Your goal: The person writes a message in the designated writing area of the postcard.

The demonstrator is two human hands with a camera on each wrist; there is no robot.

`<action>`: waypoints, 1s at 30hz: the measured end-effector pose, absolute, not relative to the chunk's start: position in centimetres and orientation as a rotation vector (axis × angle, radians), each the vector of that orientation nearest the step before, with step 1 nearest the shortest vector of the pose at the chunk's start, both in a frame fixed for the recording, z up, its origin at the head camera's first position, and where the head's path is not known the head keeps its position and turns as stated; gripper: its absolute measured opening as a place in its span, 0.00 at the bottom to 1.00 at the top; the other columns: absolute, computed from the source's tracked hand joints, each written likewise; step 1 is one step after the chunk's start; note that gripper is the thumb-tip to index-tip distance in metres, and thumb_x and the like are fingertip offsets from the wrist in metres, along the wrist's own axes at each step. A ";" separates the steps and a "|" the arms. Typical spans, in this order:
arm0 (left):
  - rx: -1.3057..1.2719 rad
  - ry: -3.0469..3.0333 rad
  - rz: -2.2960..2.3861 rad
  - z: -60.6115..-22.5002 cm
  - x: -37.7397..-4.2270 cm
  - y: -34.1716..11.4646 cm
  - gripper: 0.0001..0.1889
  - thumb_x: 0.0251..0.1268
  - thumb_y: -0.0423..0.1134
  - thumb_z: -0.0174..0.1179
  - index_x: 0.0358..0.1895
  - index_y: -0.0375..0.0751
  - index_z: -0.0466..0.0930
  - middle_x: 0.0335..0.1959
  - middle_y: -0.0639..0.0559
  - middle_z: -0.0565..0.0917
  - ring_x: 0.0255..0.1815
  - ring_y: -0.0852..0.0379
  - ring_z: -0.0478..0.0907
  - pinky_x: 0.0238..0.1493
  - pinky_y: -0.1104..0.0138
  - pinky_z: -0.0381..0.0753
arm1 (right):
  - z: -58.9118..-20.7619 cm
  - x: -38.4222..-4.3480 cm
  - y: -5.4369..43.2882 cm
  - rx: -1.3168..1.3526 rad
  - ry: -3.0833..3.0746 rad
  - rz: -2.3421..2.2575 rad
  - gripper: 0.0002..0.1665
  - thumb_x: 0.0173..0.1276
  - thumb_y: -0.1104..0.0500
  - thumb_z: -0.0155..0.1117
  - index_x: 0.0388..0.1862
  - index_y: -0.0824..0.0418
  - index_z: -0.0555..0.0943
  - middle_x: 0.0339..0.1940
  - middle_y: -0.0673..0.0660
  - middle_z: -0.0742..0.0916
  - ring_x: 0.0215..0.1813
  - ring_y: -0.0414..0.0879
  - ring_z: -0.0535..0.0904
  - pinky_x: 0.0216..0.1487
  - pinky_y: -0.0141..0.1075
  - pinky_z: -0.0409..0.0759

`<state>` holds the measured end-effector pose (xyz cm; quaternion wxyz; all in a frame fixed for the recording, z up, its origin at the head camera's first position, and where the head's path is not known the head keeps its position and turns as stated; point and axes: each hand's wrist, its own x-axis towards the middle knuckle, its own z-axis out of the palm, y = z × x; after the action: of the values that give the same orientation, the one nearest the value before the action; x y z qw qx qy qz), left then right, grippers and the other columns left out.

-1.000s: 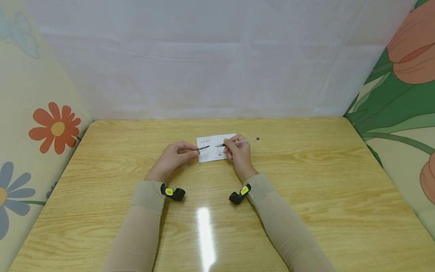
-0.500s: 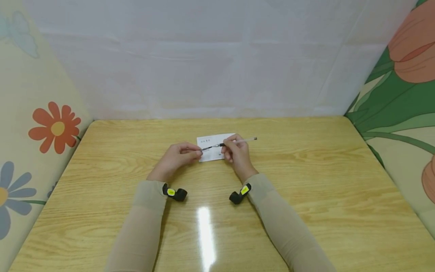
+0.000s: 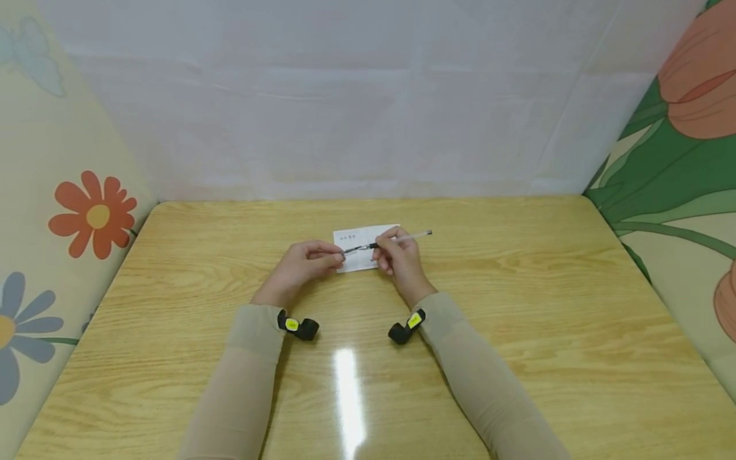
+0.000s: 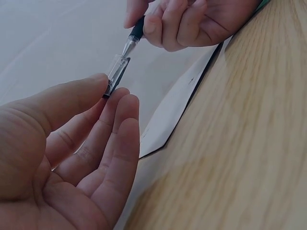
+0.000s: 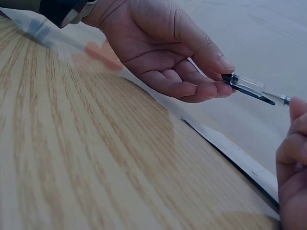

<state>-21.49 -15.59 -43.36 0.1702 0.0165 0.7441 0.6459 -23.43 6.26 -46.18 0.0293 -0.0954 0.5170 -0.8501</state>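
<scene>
My left hand (image 3: 305,265) pinches a clear pen cap (image 4: 115,74) with a dark clip between thumb and fingertips. Opposite it, my right hand (image 3: 404,262) holds a gel pen (image 3: 415,236) by its black grip, the clear barrel pointing off to the right. In the left wrist view the pen's metal tip (image 4: 128,48) sits right at the cap's open end; the right wrist view shows the same, tip and cap nearly in line. Below both hands a white paper (image 3: 359,260) with small dark writing lies on the table, partly covered by the right hand.
The wooden table (image 3: 517,287) spreads around the hands, with a bright light reflection in front. A white cloth (image 3: 345,115) hangs behind it, and flower-patterned panels (image 3: 92,217) stand at the sides. Each wrist wears a black camera strap (image 3: 299,327).
My left hand has moved slightly right with the cap, and the pen has shifted slightly left. The gap between tip and cap has closed. The paper stays in place.
</scene>
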 end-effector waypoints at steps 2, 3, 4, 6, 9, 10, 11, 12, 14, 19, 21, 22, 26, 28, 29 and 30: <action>0.050 2.114 1.836 -43.3 -21.5 -15.5 0.19 0.69 0.38 0.67 0.57 0.31 0.79 0.54 0.37 0.85 0.48 0.56 0.83 0.53 0.66 0.84 | -46.2 -23.4 6.2 -0.301 1.590 -2.617 0.08 0.71 0.68 0.56 0.32 0.58 0.73 0.14 0.50 0.81 0.11 0.34 0.67 0.11 0.23 0.60; 0.051 2.111 1.838 -43.3 -21.5 -15.5 0.19 0.69 0.38 0.67 0.57 0.30 0.79 0.54 0.37 0.85 0.49 0.56 0.83 0.53 0.66 0.84 | -46.2 -23.4 6.2 -0.303 1.590 -2.613 0.08 0.71 0.68 0.56 0.32 0.58 0.73 0.15 0.50 0.81 0.12 0.34 0.67 0.11 0.23 0.60; 0.052 2.111 1.840 -43.3 -21.5 -15.5 0.19 0.69 0.38 0.67 0.57 0.30 0.79 0.55 0.37 0.84 0.49 0.56 0.83 0.54 0.66 0.84 | -46.2 -23.4 6.2 -0.307 1.590 -2.609 0.07 0.71 0.68 0.56 0.32 0.58 0.73 0.15 0.50 0.81 0.12 0.34 0.67 0.11 0.23 0.60; 0.056 2.109 1.841 -43.2 -21.5 -15.4 0.19 0.69 0.38 0.67 0.57 0.30 0.79 0.55 0.37 0.84 0.50 0.55 0.83 0.54 0.65 0.84 | -46.1 -23.4 6.2 -0.311 1.598 -2.598 0.07 0.70 0.67 0.57 0.32 0.58 0.74 0.15 0.50 0.81 0.12 0.33 0.67 0.12 0.23 0.61; 0.056 2.108 1.833 -43.1 -21.4 -15.3 0.19 0.69 0.39 0.67 0.57 0.31 0.79 0.56 0.37 0.84 0.50 0.55 0.82 0.54 0.65 0.83 | -46.1 -23.4 6.2 -0.323 1.609 -2.583 0.07 0.70 0.67 0.57 0.32 0.58 0.74 0.15 0.50 0.81 0.12 0.34 0.67 0.12 0.23 0.60; 0.054 2.110 1.831 -43.1 -21.4 -15.3 0.19 0.69 0.39 0.67 0.57 0.32 0.80 0.56 0.37 0.84 0.50 0.55 0.82 0.54 0.66 0.83 | -46.2 -23.4 6.2 -0.328 1.612 -2.580 0.08 0.71 0.67 0.57 0.32 0.58 0.74 0.15 0.50 0.81 0.13 0.34 0.67 0.12 0.23 0.60; 0.052 2.109 1.828 -43.1 -21.4 -15.3 0.19 0.69 0.40 0.67 0.57 0.32 0.80 0.56 0.38 0.84 0.50 0.55 0.82 0.54 0.66 0.83 | -46.2 -23.4 6.2 -0.333 1.614 -2.577 0.08 0.71 0.68 0.57 0.32 0.58 0.74 0.15 0.50 0.81 0.13 0.34 0.67 0.12 0.23 0.60; 0.051 2.108 1.827 -43.1 -21.4 -15.3 0.19 0.69 0.40 0.67 0.57 0.32 0.80 0.56 0.38 0.84 0.50 0.55 0.82 0.54 0.66 0.83 | -46.2 -23.4 6.2 -0.337 1.613 -2.574 0.08 0.71 0.68 0.57 0.31 0.58 0.74 0.15 0.50 0.81 0.13 0.34 0.67 0.12 0.23 0.60; 0.050 2.103 1.832 -43.0 -21.3 -15.2 0.18 0.70 0.39 0.66 0.56 0.32 0.80 0.56 0.38 0.84 0.50 0.55 0.82 0.54 0.65 0.83 | -46.1 -23.4 6.1 -0.344 1.615 -2.567 0.09 0.71 0.68 0.57 0.31 0.58 0.74 0.16 0.50 0.80 0.13 0.34 0.67 0.12 0.23 0.60; 0.058 2.095 1.845 -42.9 -21.2 -15.0 0.18 0.70 0.38 0.65 0.57 0.30 0.79 0.56 0.36 0.84 0.49 0.56 0.83 0.55 0.65 0.83 | -46.1 -23.3 6.1 -0.343 1.610 -2.552 0.10 0.71 0.69 0.58 0.31 0.58 0.73 0.16 0.50 0.80 0.13 0.34 0.67 0.12 0.23 0.60; 0.055 2.097 1.846 -42.9 -21.2 -15.0 0.18 0.70 0.37 0.65 0.56 0.30 0.79 0.55 0.37 0.84 0.49 0.56 0.83 0.55 0.64 0.83 | -46.2 -23.3 6.1 -0.344 1.607 -2.548 0.09 0.71 0.69 0.58 0.31 0.58 0.73 0.16 0.50 0.80 0.13 0.34 0.67 0.12 0.23 0.60; 0.053 2.098 1.846 -42.9 -21.2 -15.0 0.17 0.71 0.37 0.65 0.56 0.30 0.80 0.55 0.37 0.85 0.49 0.56 0.83 0.55 0.64 0.83 | -46.2 -23.4 6.1 -0.344 1.607 -2.545 0.10 0.71 0.69 0.58 0.31 0.58 0.73 0.16 0.50 0.80 0.13 0.34 0.67 0.12 0.23 0.60; 0.045 2.097 1.849 -42.9 -21.2 -15.0 0.17 0.70 0.38 0.66 0.56 0.31 0.80 0.54 0.39 0.85 0.48 0.57 0.83 0.54 0.65 0.84 | -46.3 -23.4 6.1 -0.357 1.604 -2.548 0.09 0.71 0.69 0.58 0.31 0.58 0.74 0.16 0.49 0.80 0.13 0.34 0.67 0.12 0.23 0.60; 0.054 2.097 1.851 -43.0 -21.2 -14.9 0.17 0.70 0.38 0.66 0.56 0.31 0.80 0.53 0.39 0.86 0.48 0.57 0.84 0.54 0.65 0.84 | -46.3 -23.4 6.1 -0.362 1.601 -2.554 0.09 0.71 0.69 0.58 0.31 0.58 0.74 0.16 0.49 0.81 0.13 0.34 0.67 0.12 0.23 0.60; 0.060 2.096 1.853 -43.0 -21.2 -14.9 0.17 0.70 0.38 0.66 0.55 0.31 0.80 0.53 0.39 0.86 0.48 0.58 0.84 0.53 0.65 0.84 | -46.3 -23.4 6.0 -0.362 1.598 -2.557 0.10 0.71 0.69 0.58 0.31 0.58 0.74 0.15 0.49 0.81 0.13 0.33 0.67 0.12 0.23 0.60; 0.068 2.096 1.854 -43.0 -21.3 -14.9 0.17 0.71 0.38 0.66 0.55 0.30 0.80 0.53 0.38 0.86 0.48 0.58 0.84 0.53 0.65 0.84 | -46.3 -23.4 6.0 -0.362 1.595 -2.559 0.10 0.71 0.69 0.58 0.31 0.58 0.74 0.15 0.49 0.81 0.13 0.33 0.67 0.12 0.23 0.60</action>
<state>-21.26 -14.90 -42.95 0.1704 0.0239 0.7379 0.6525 -23.41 6.03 -46.31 0.0523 -0.1189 0.5245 -0.8414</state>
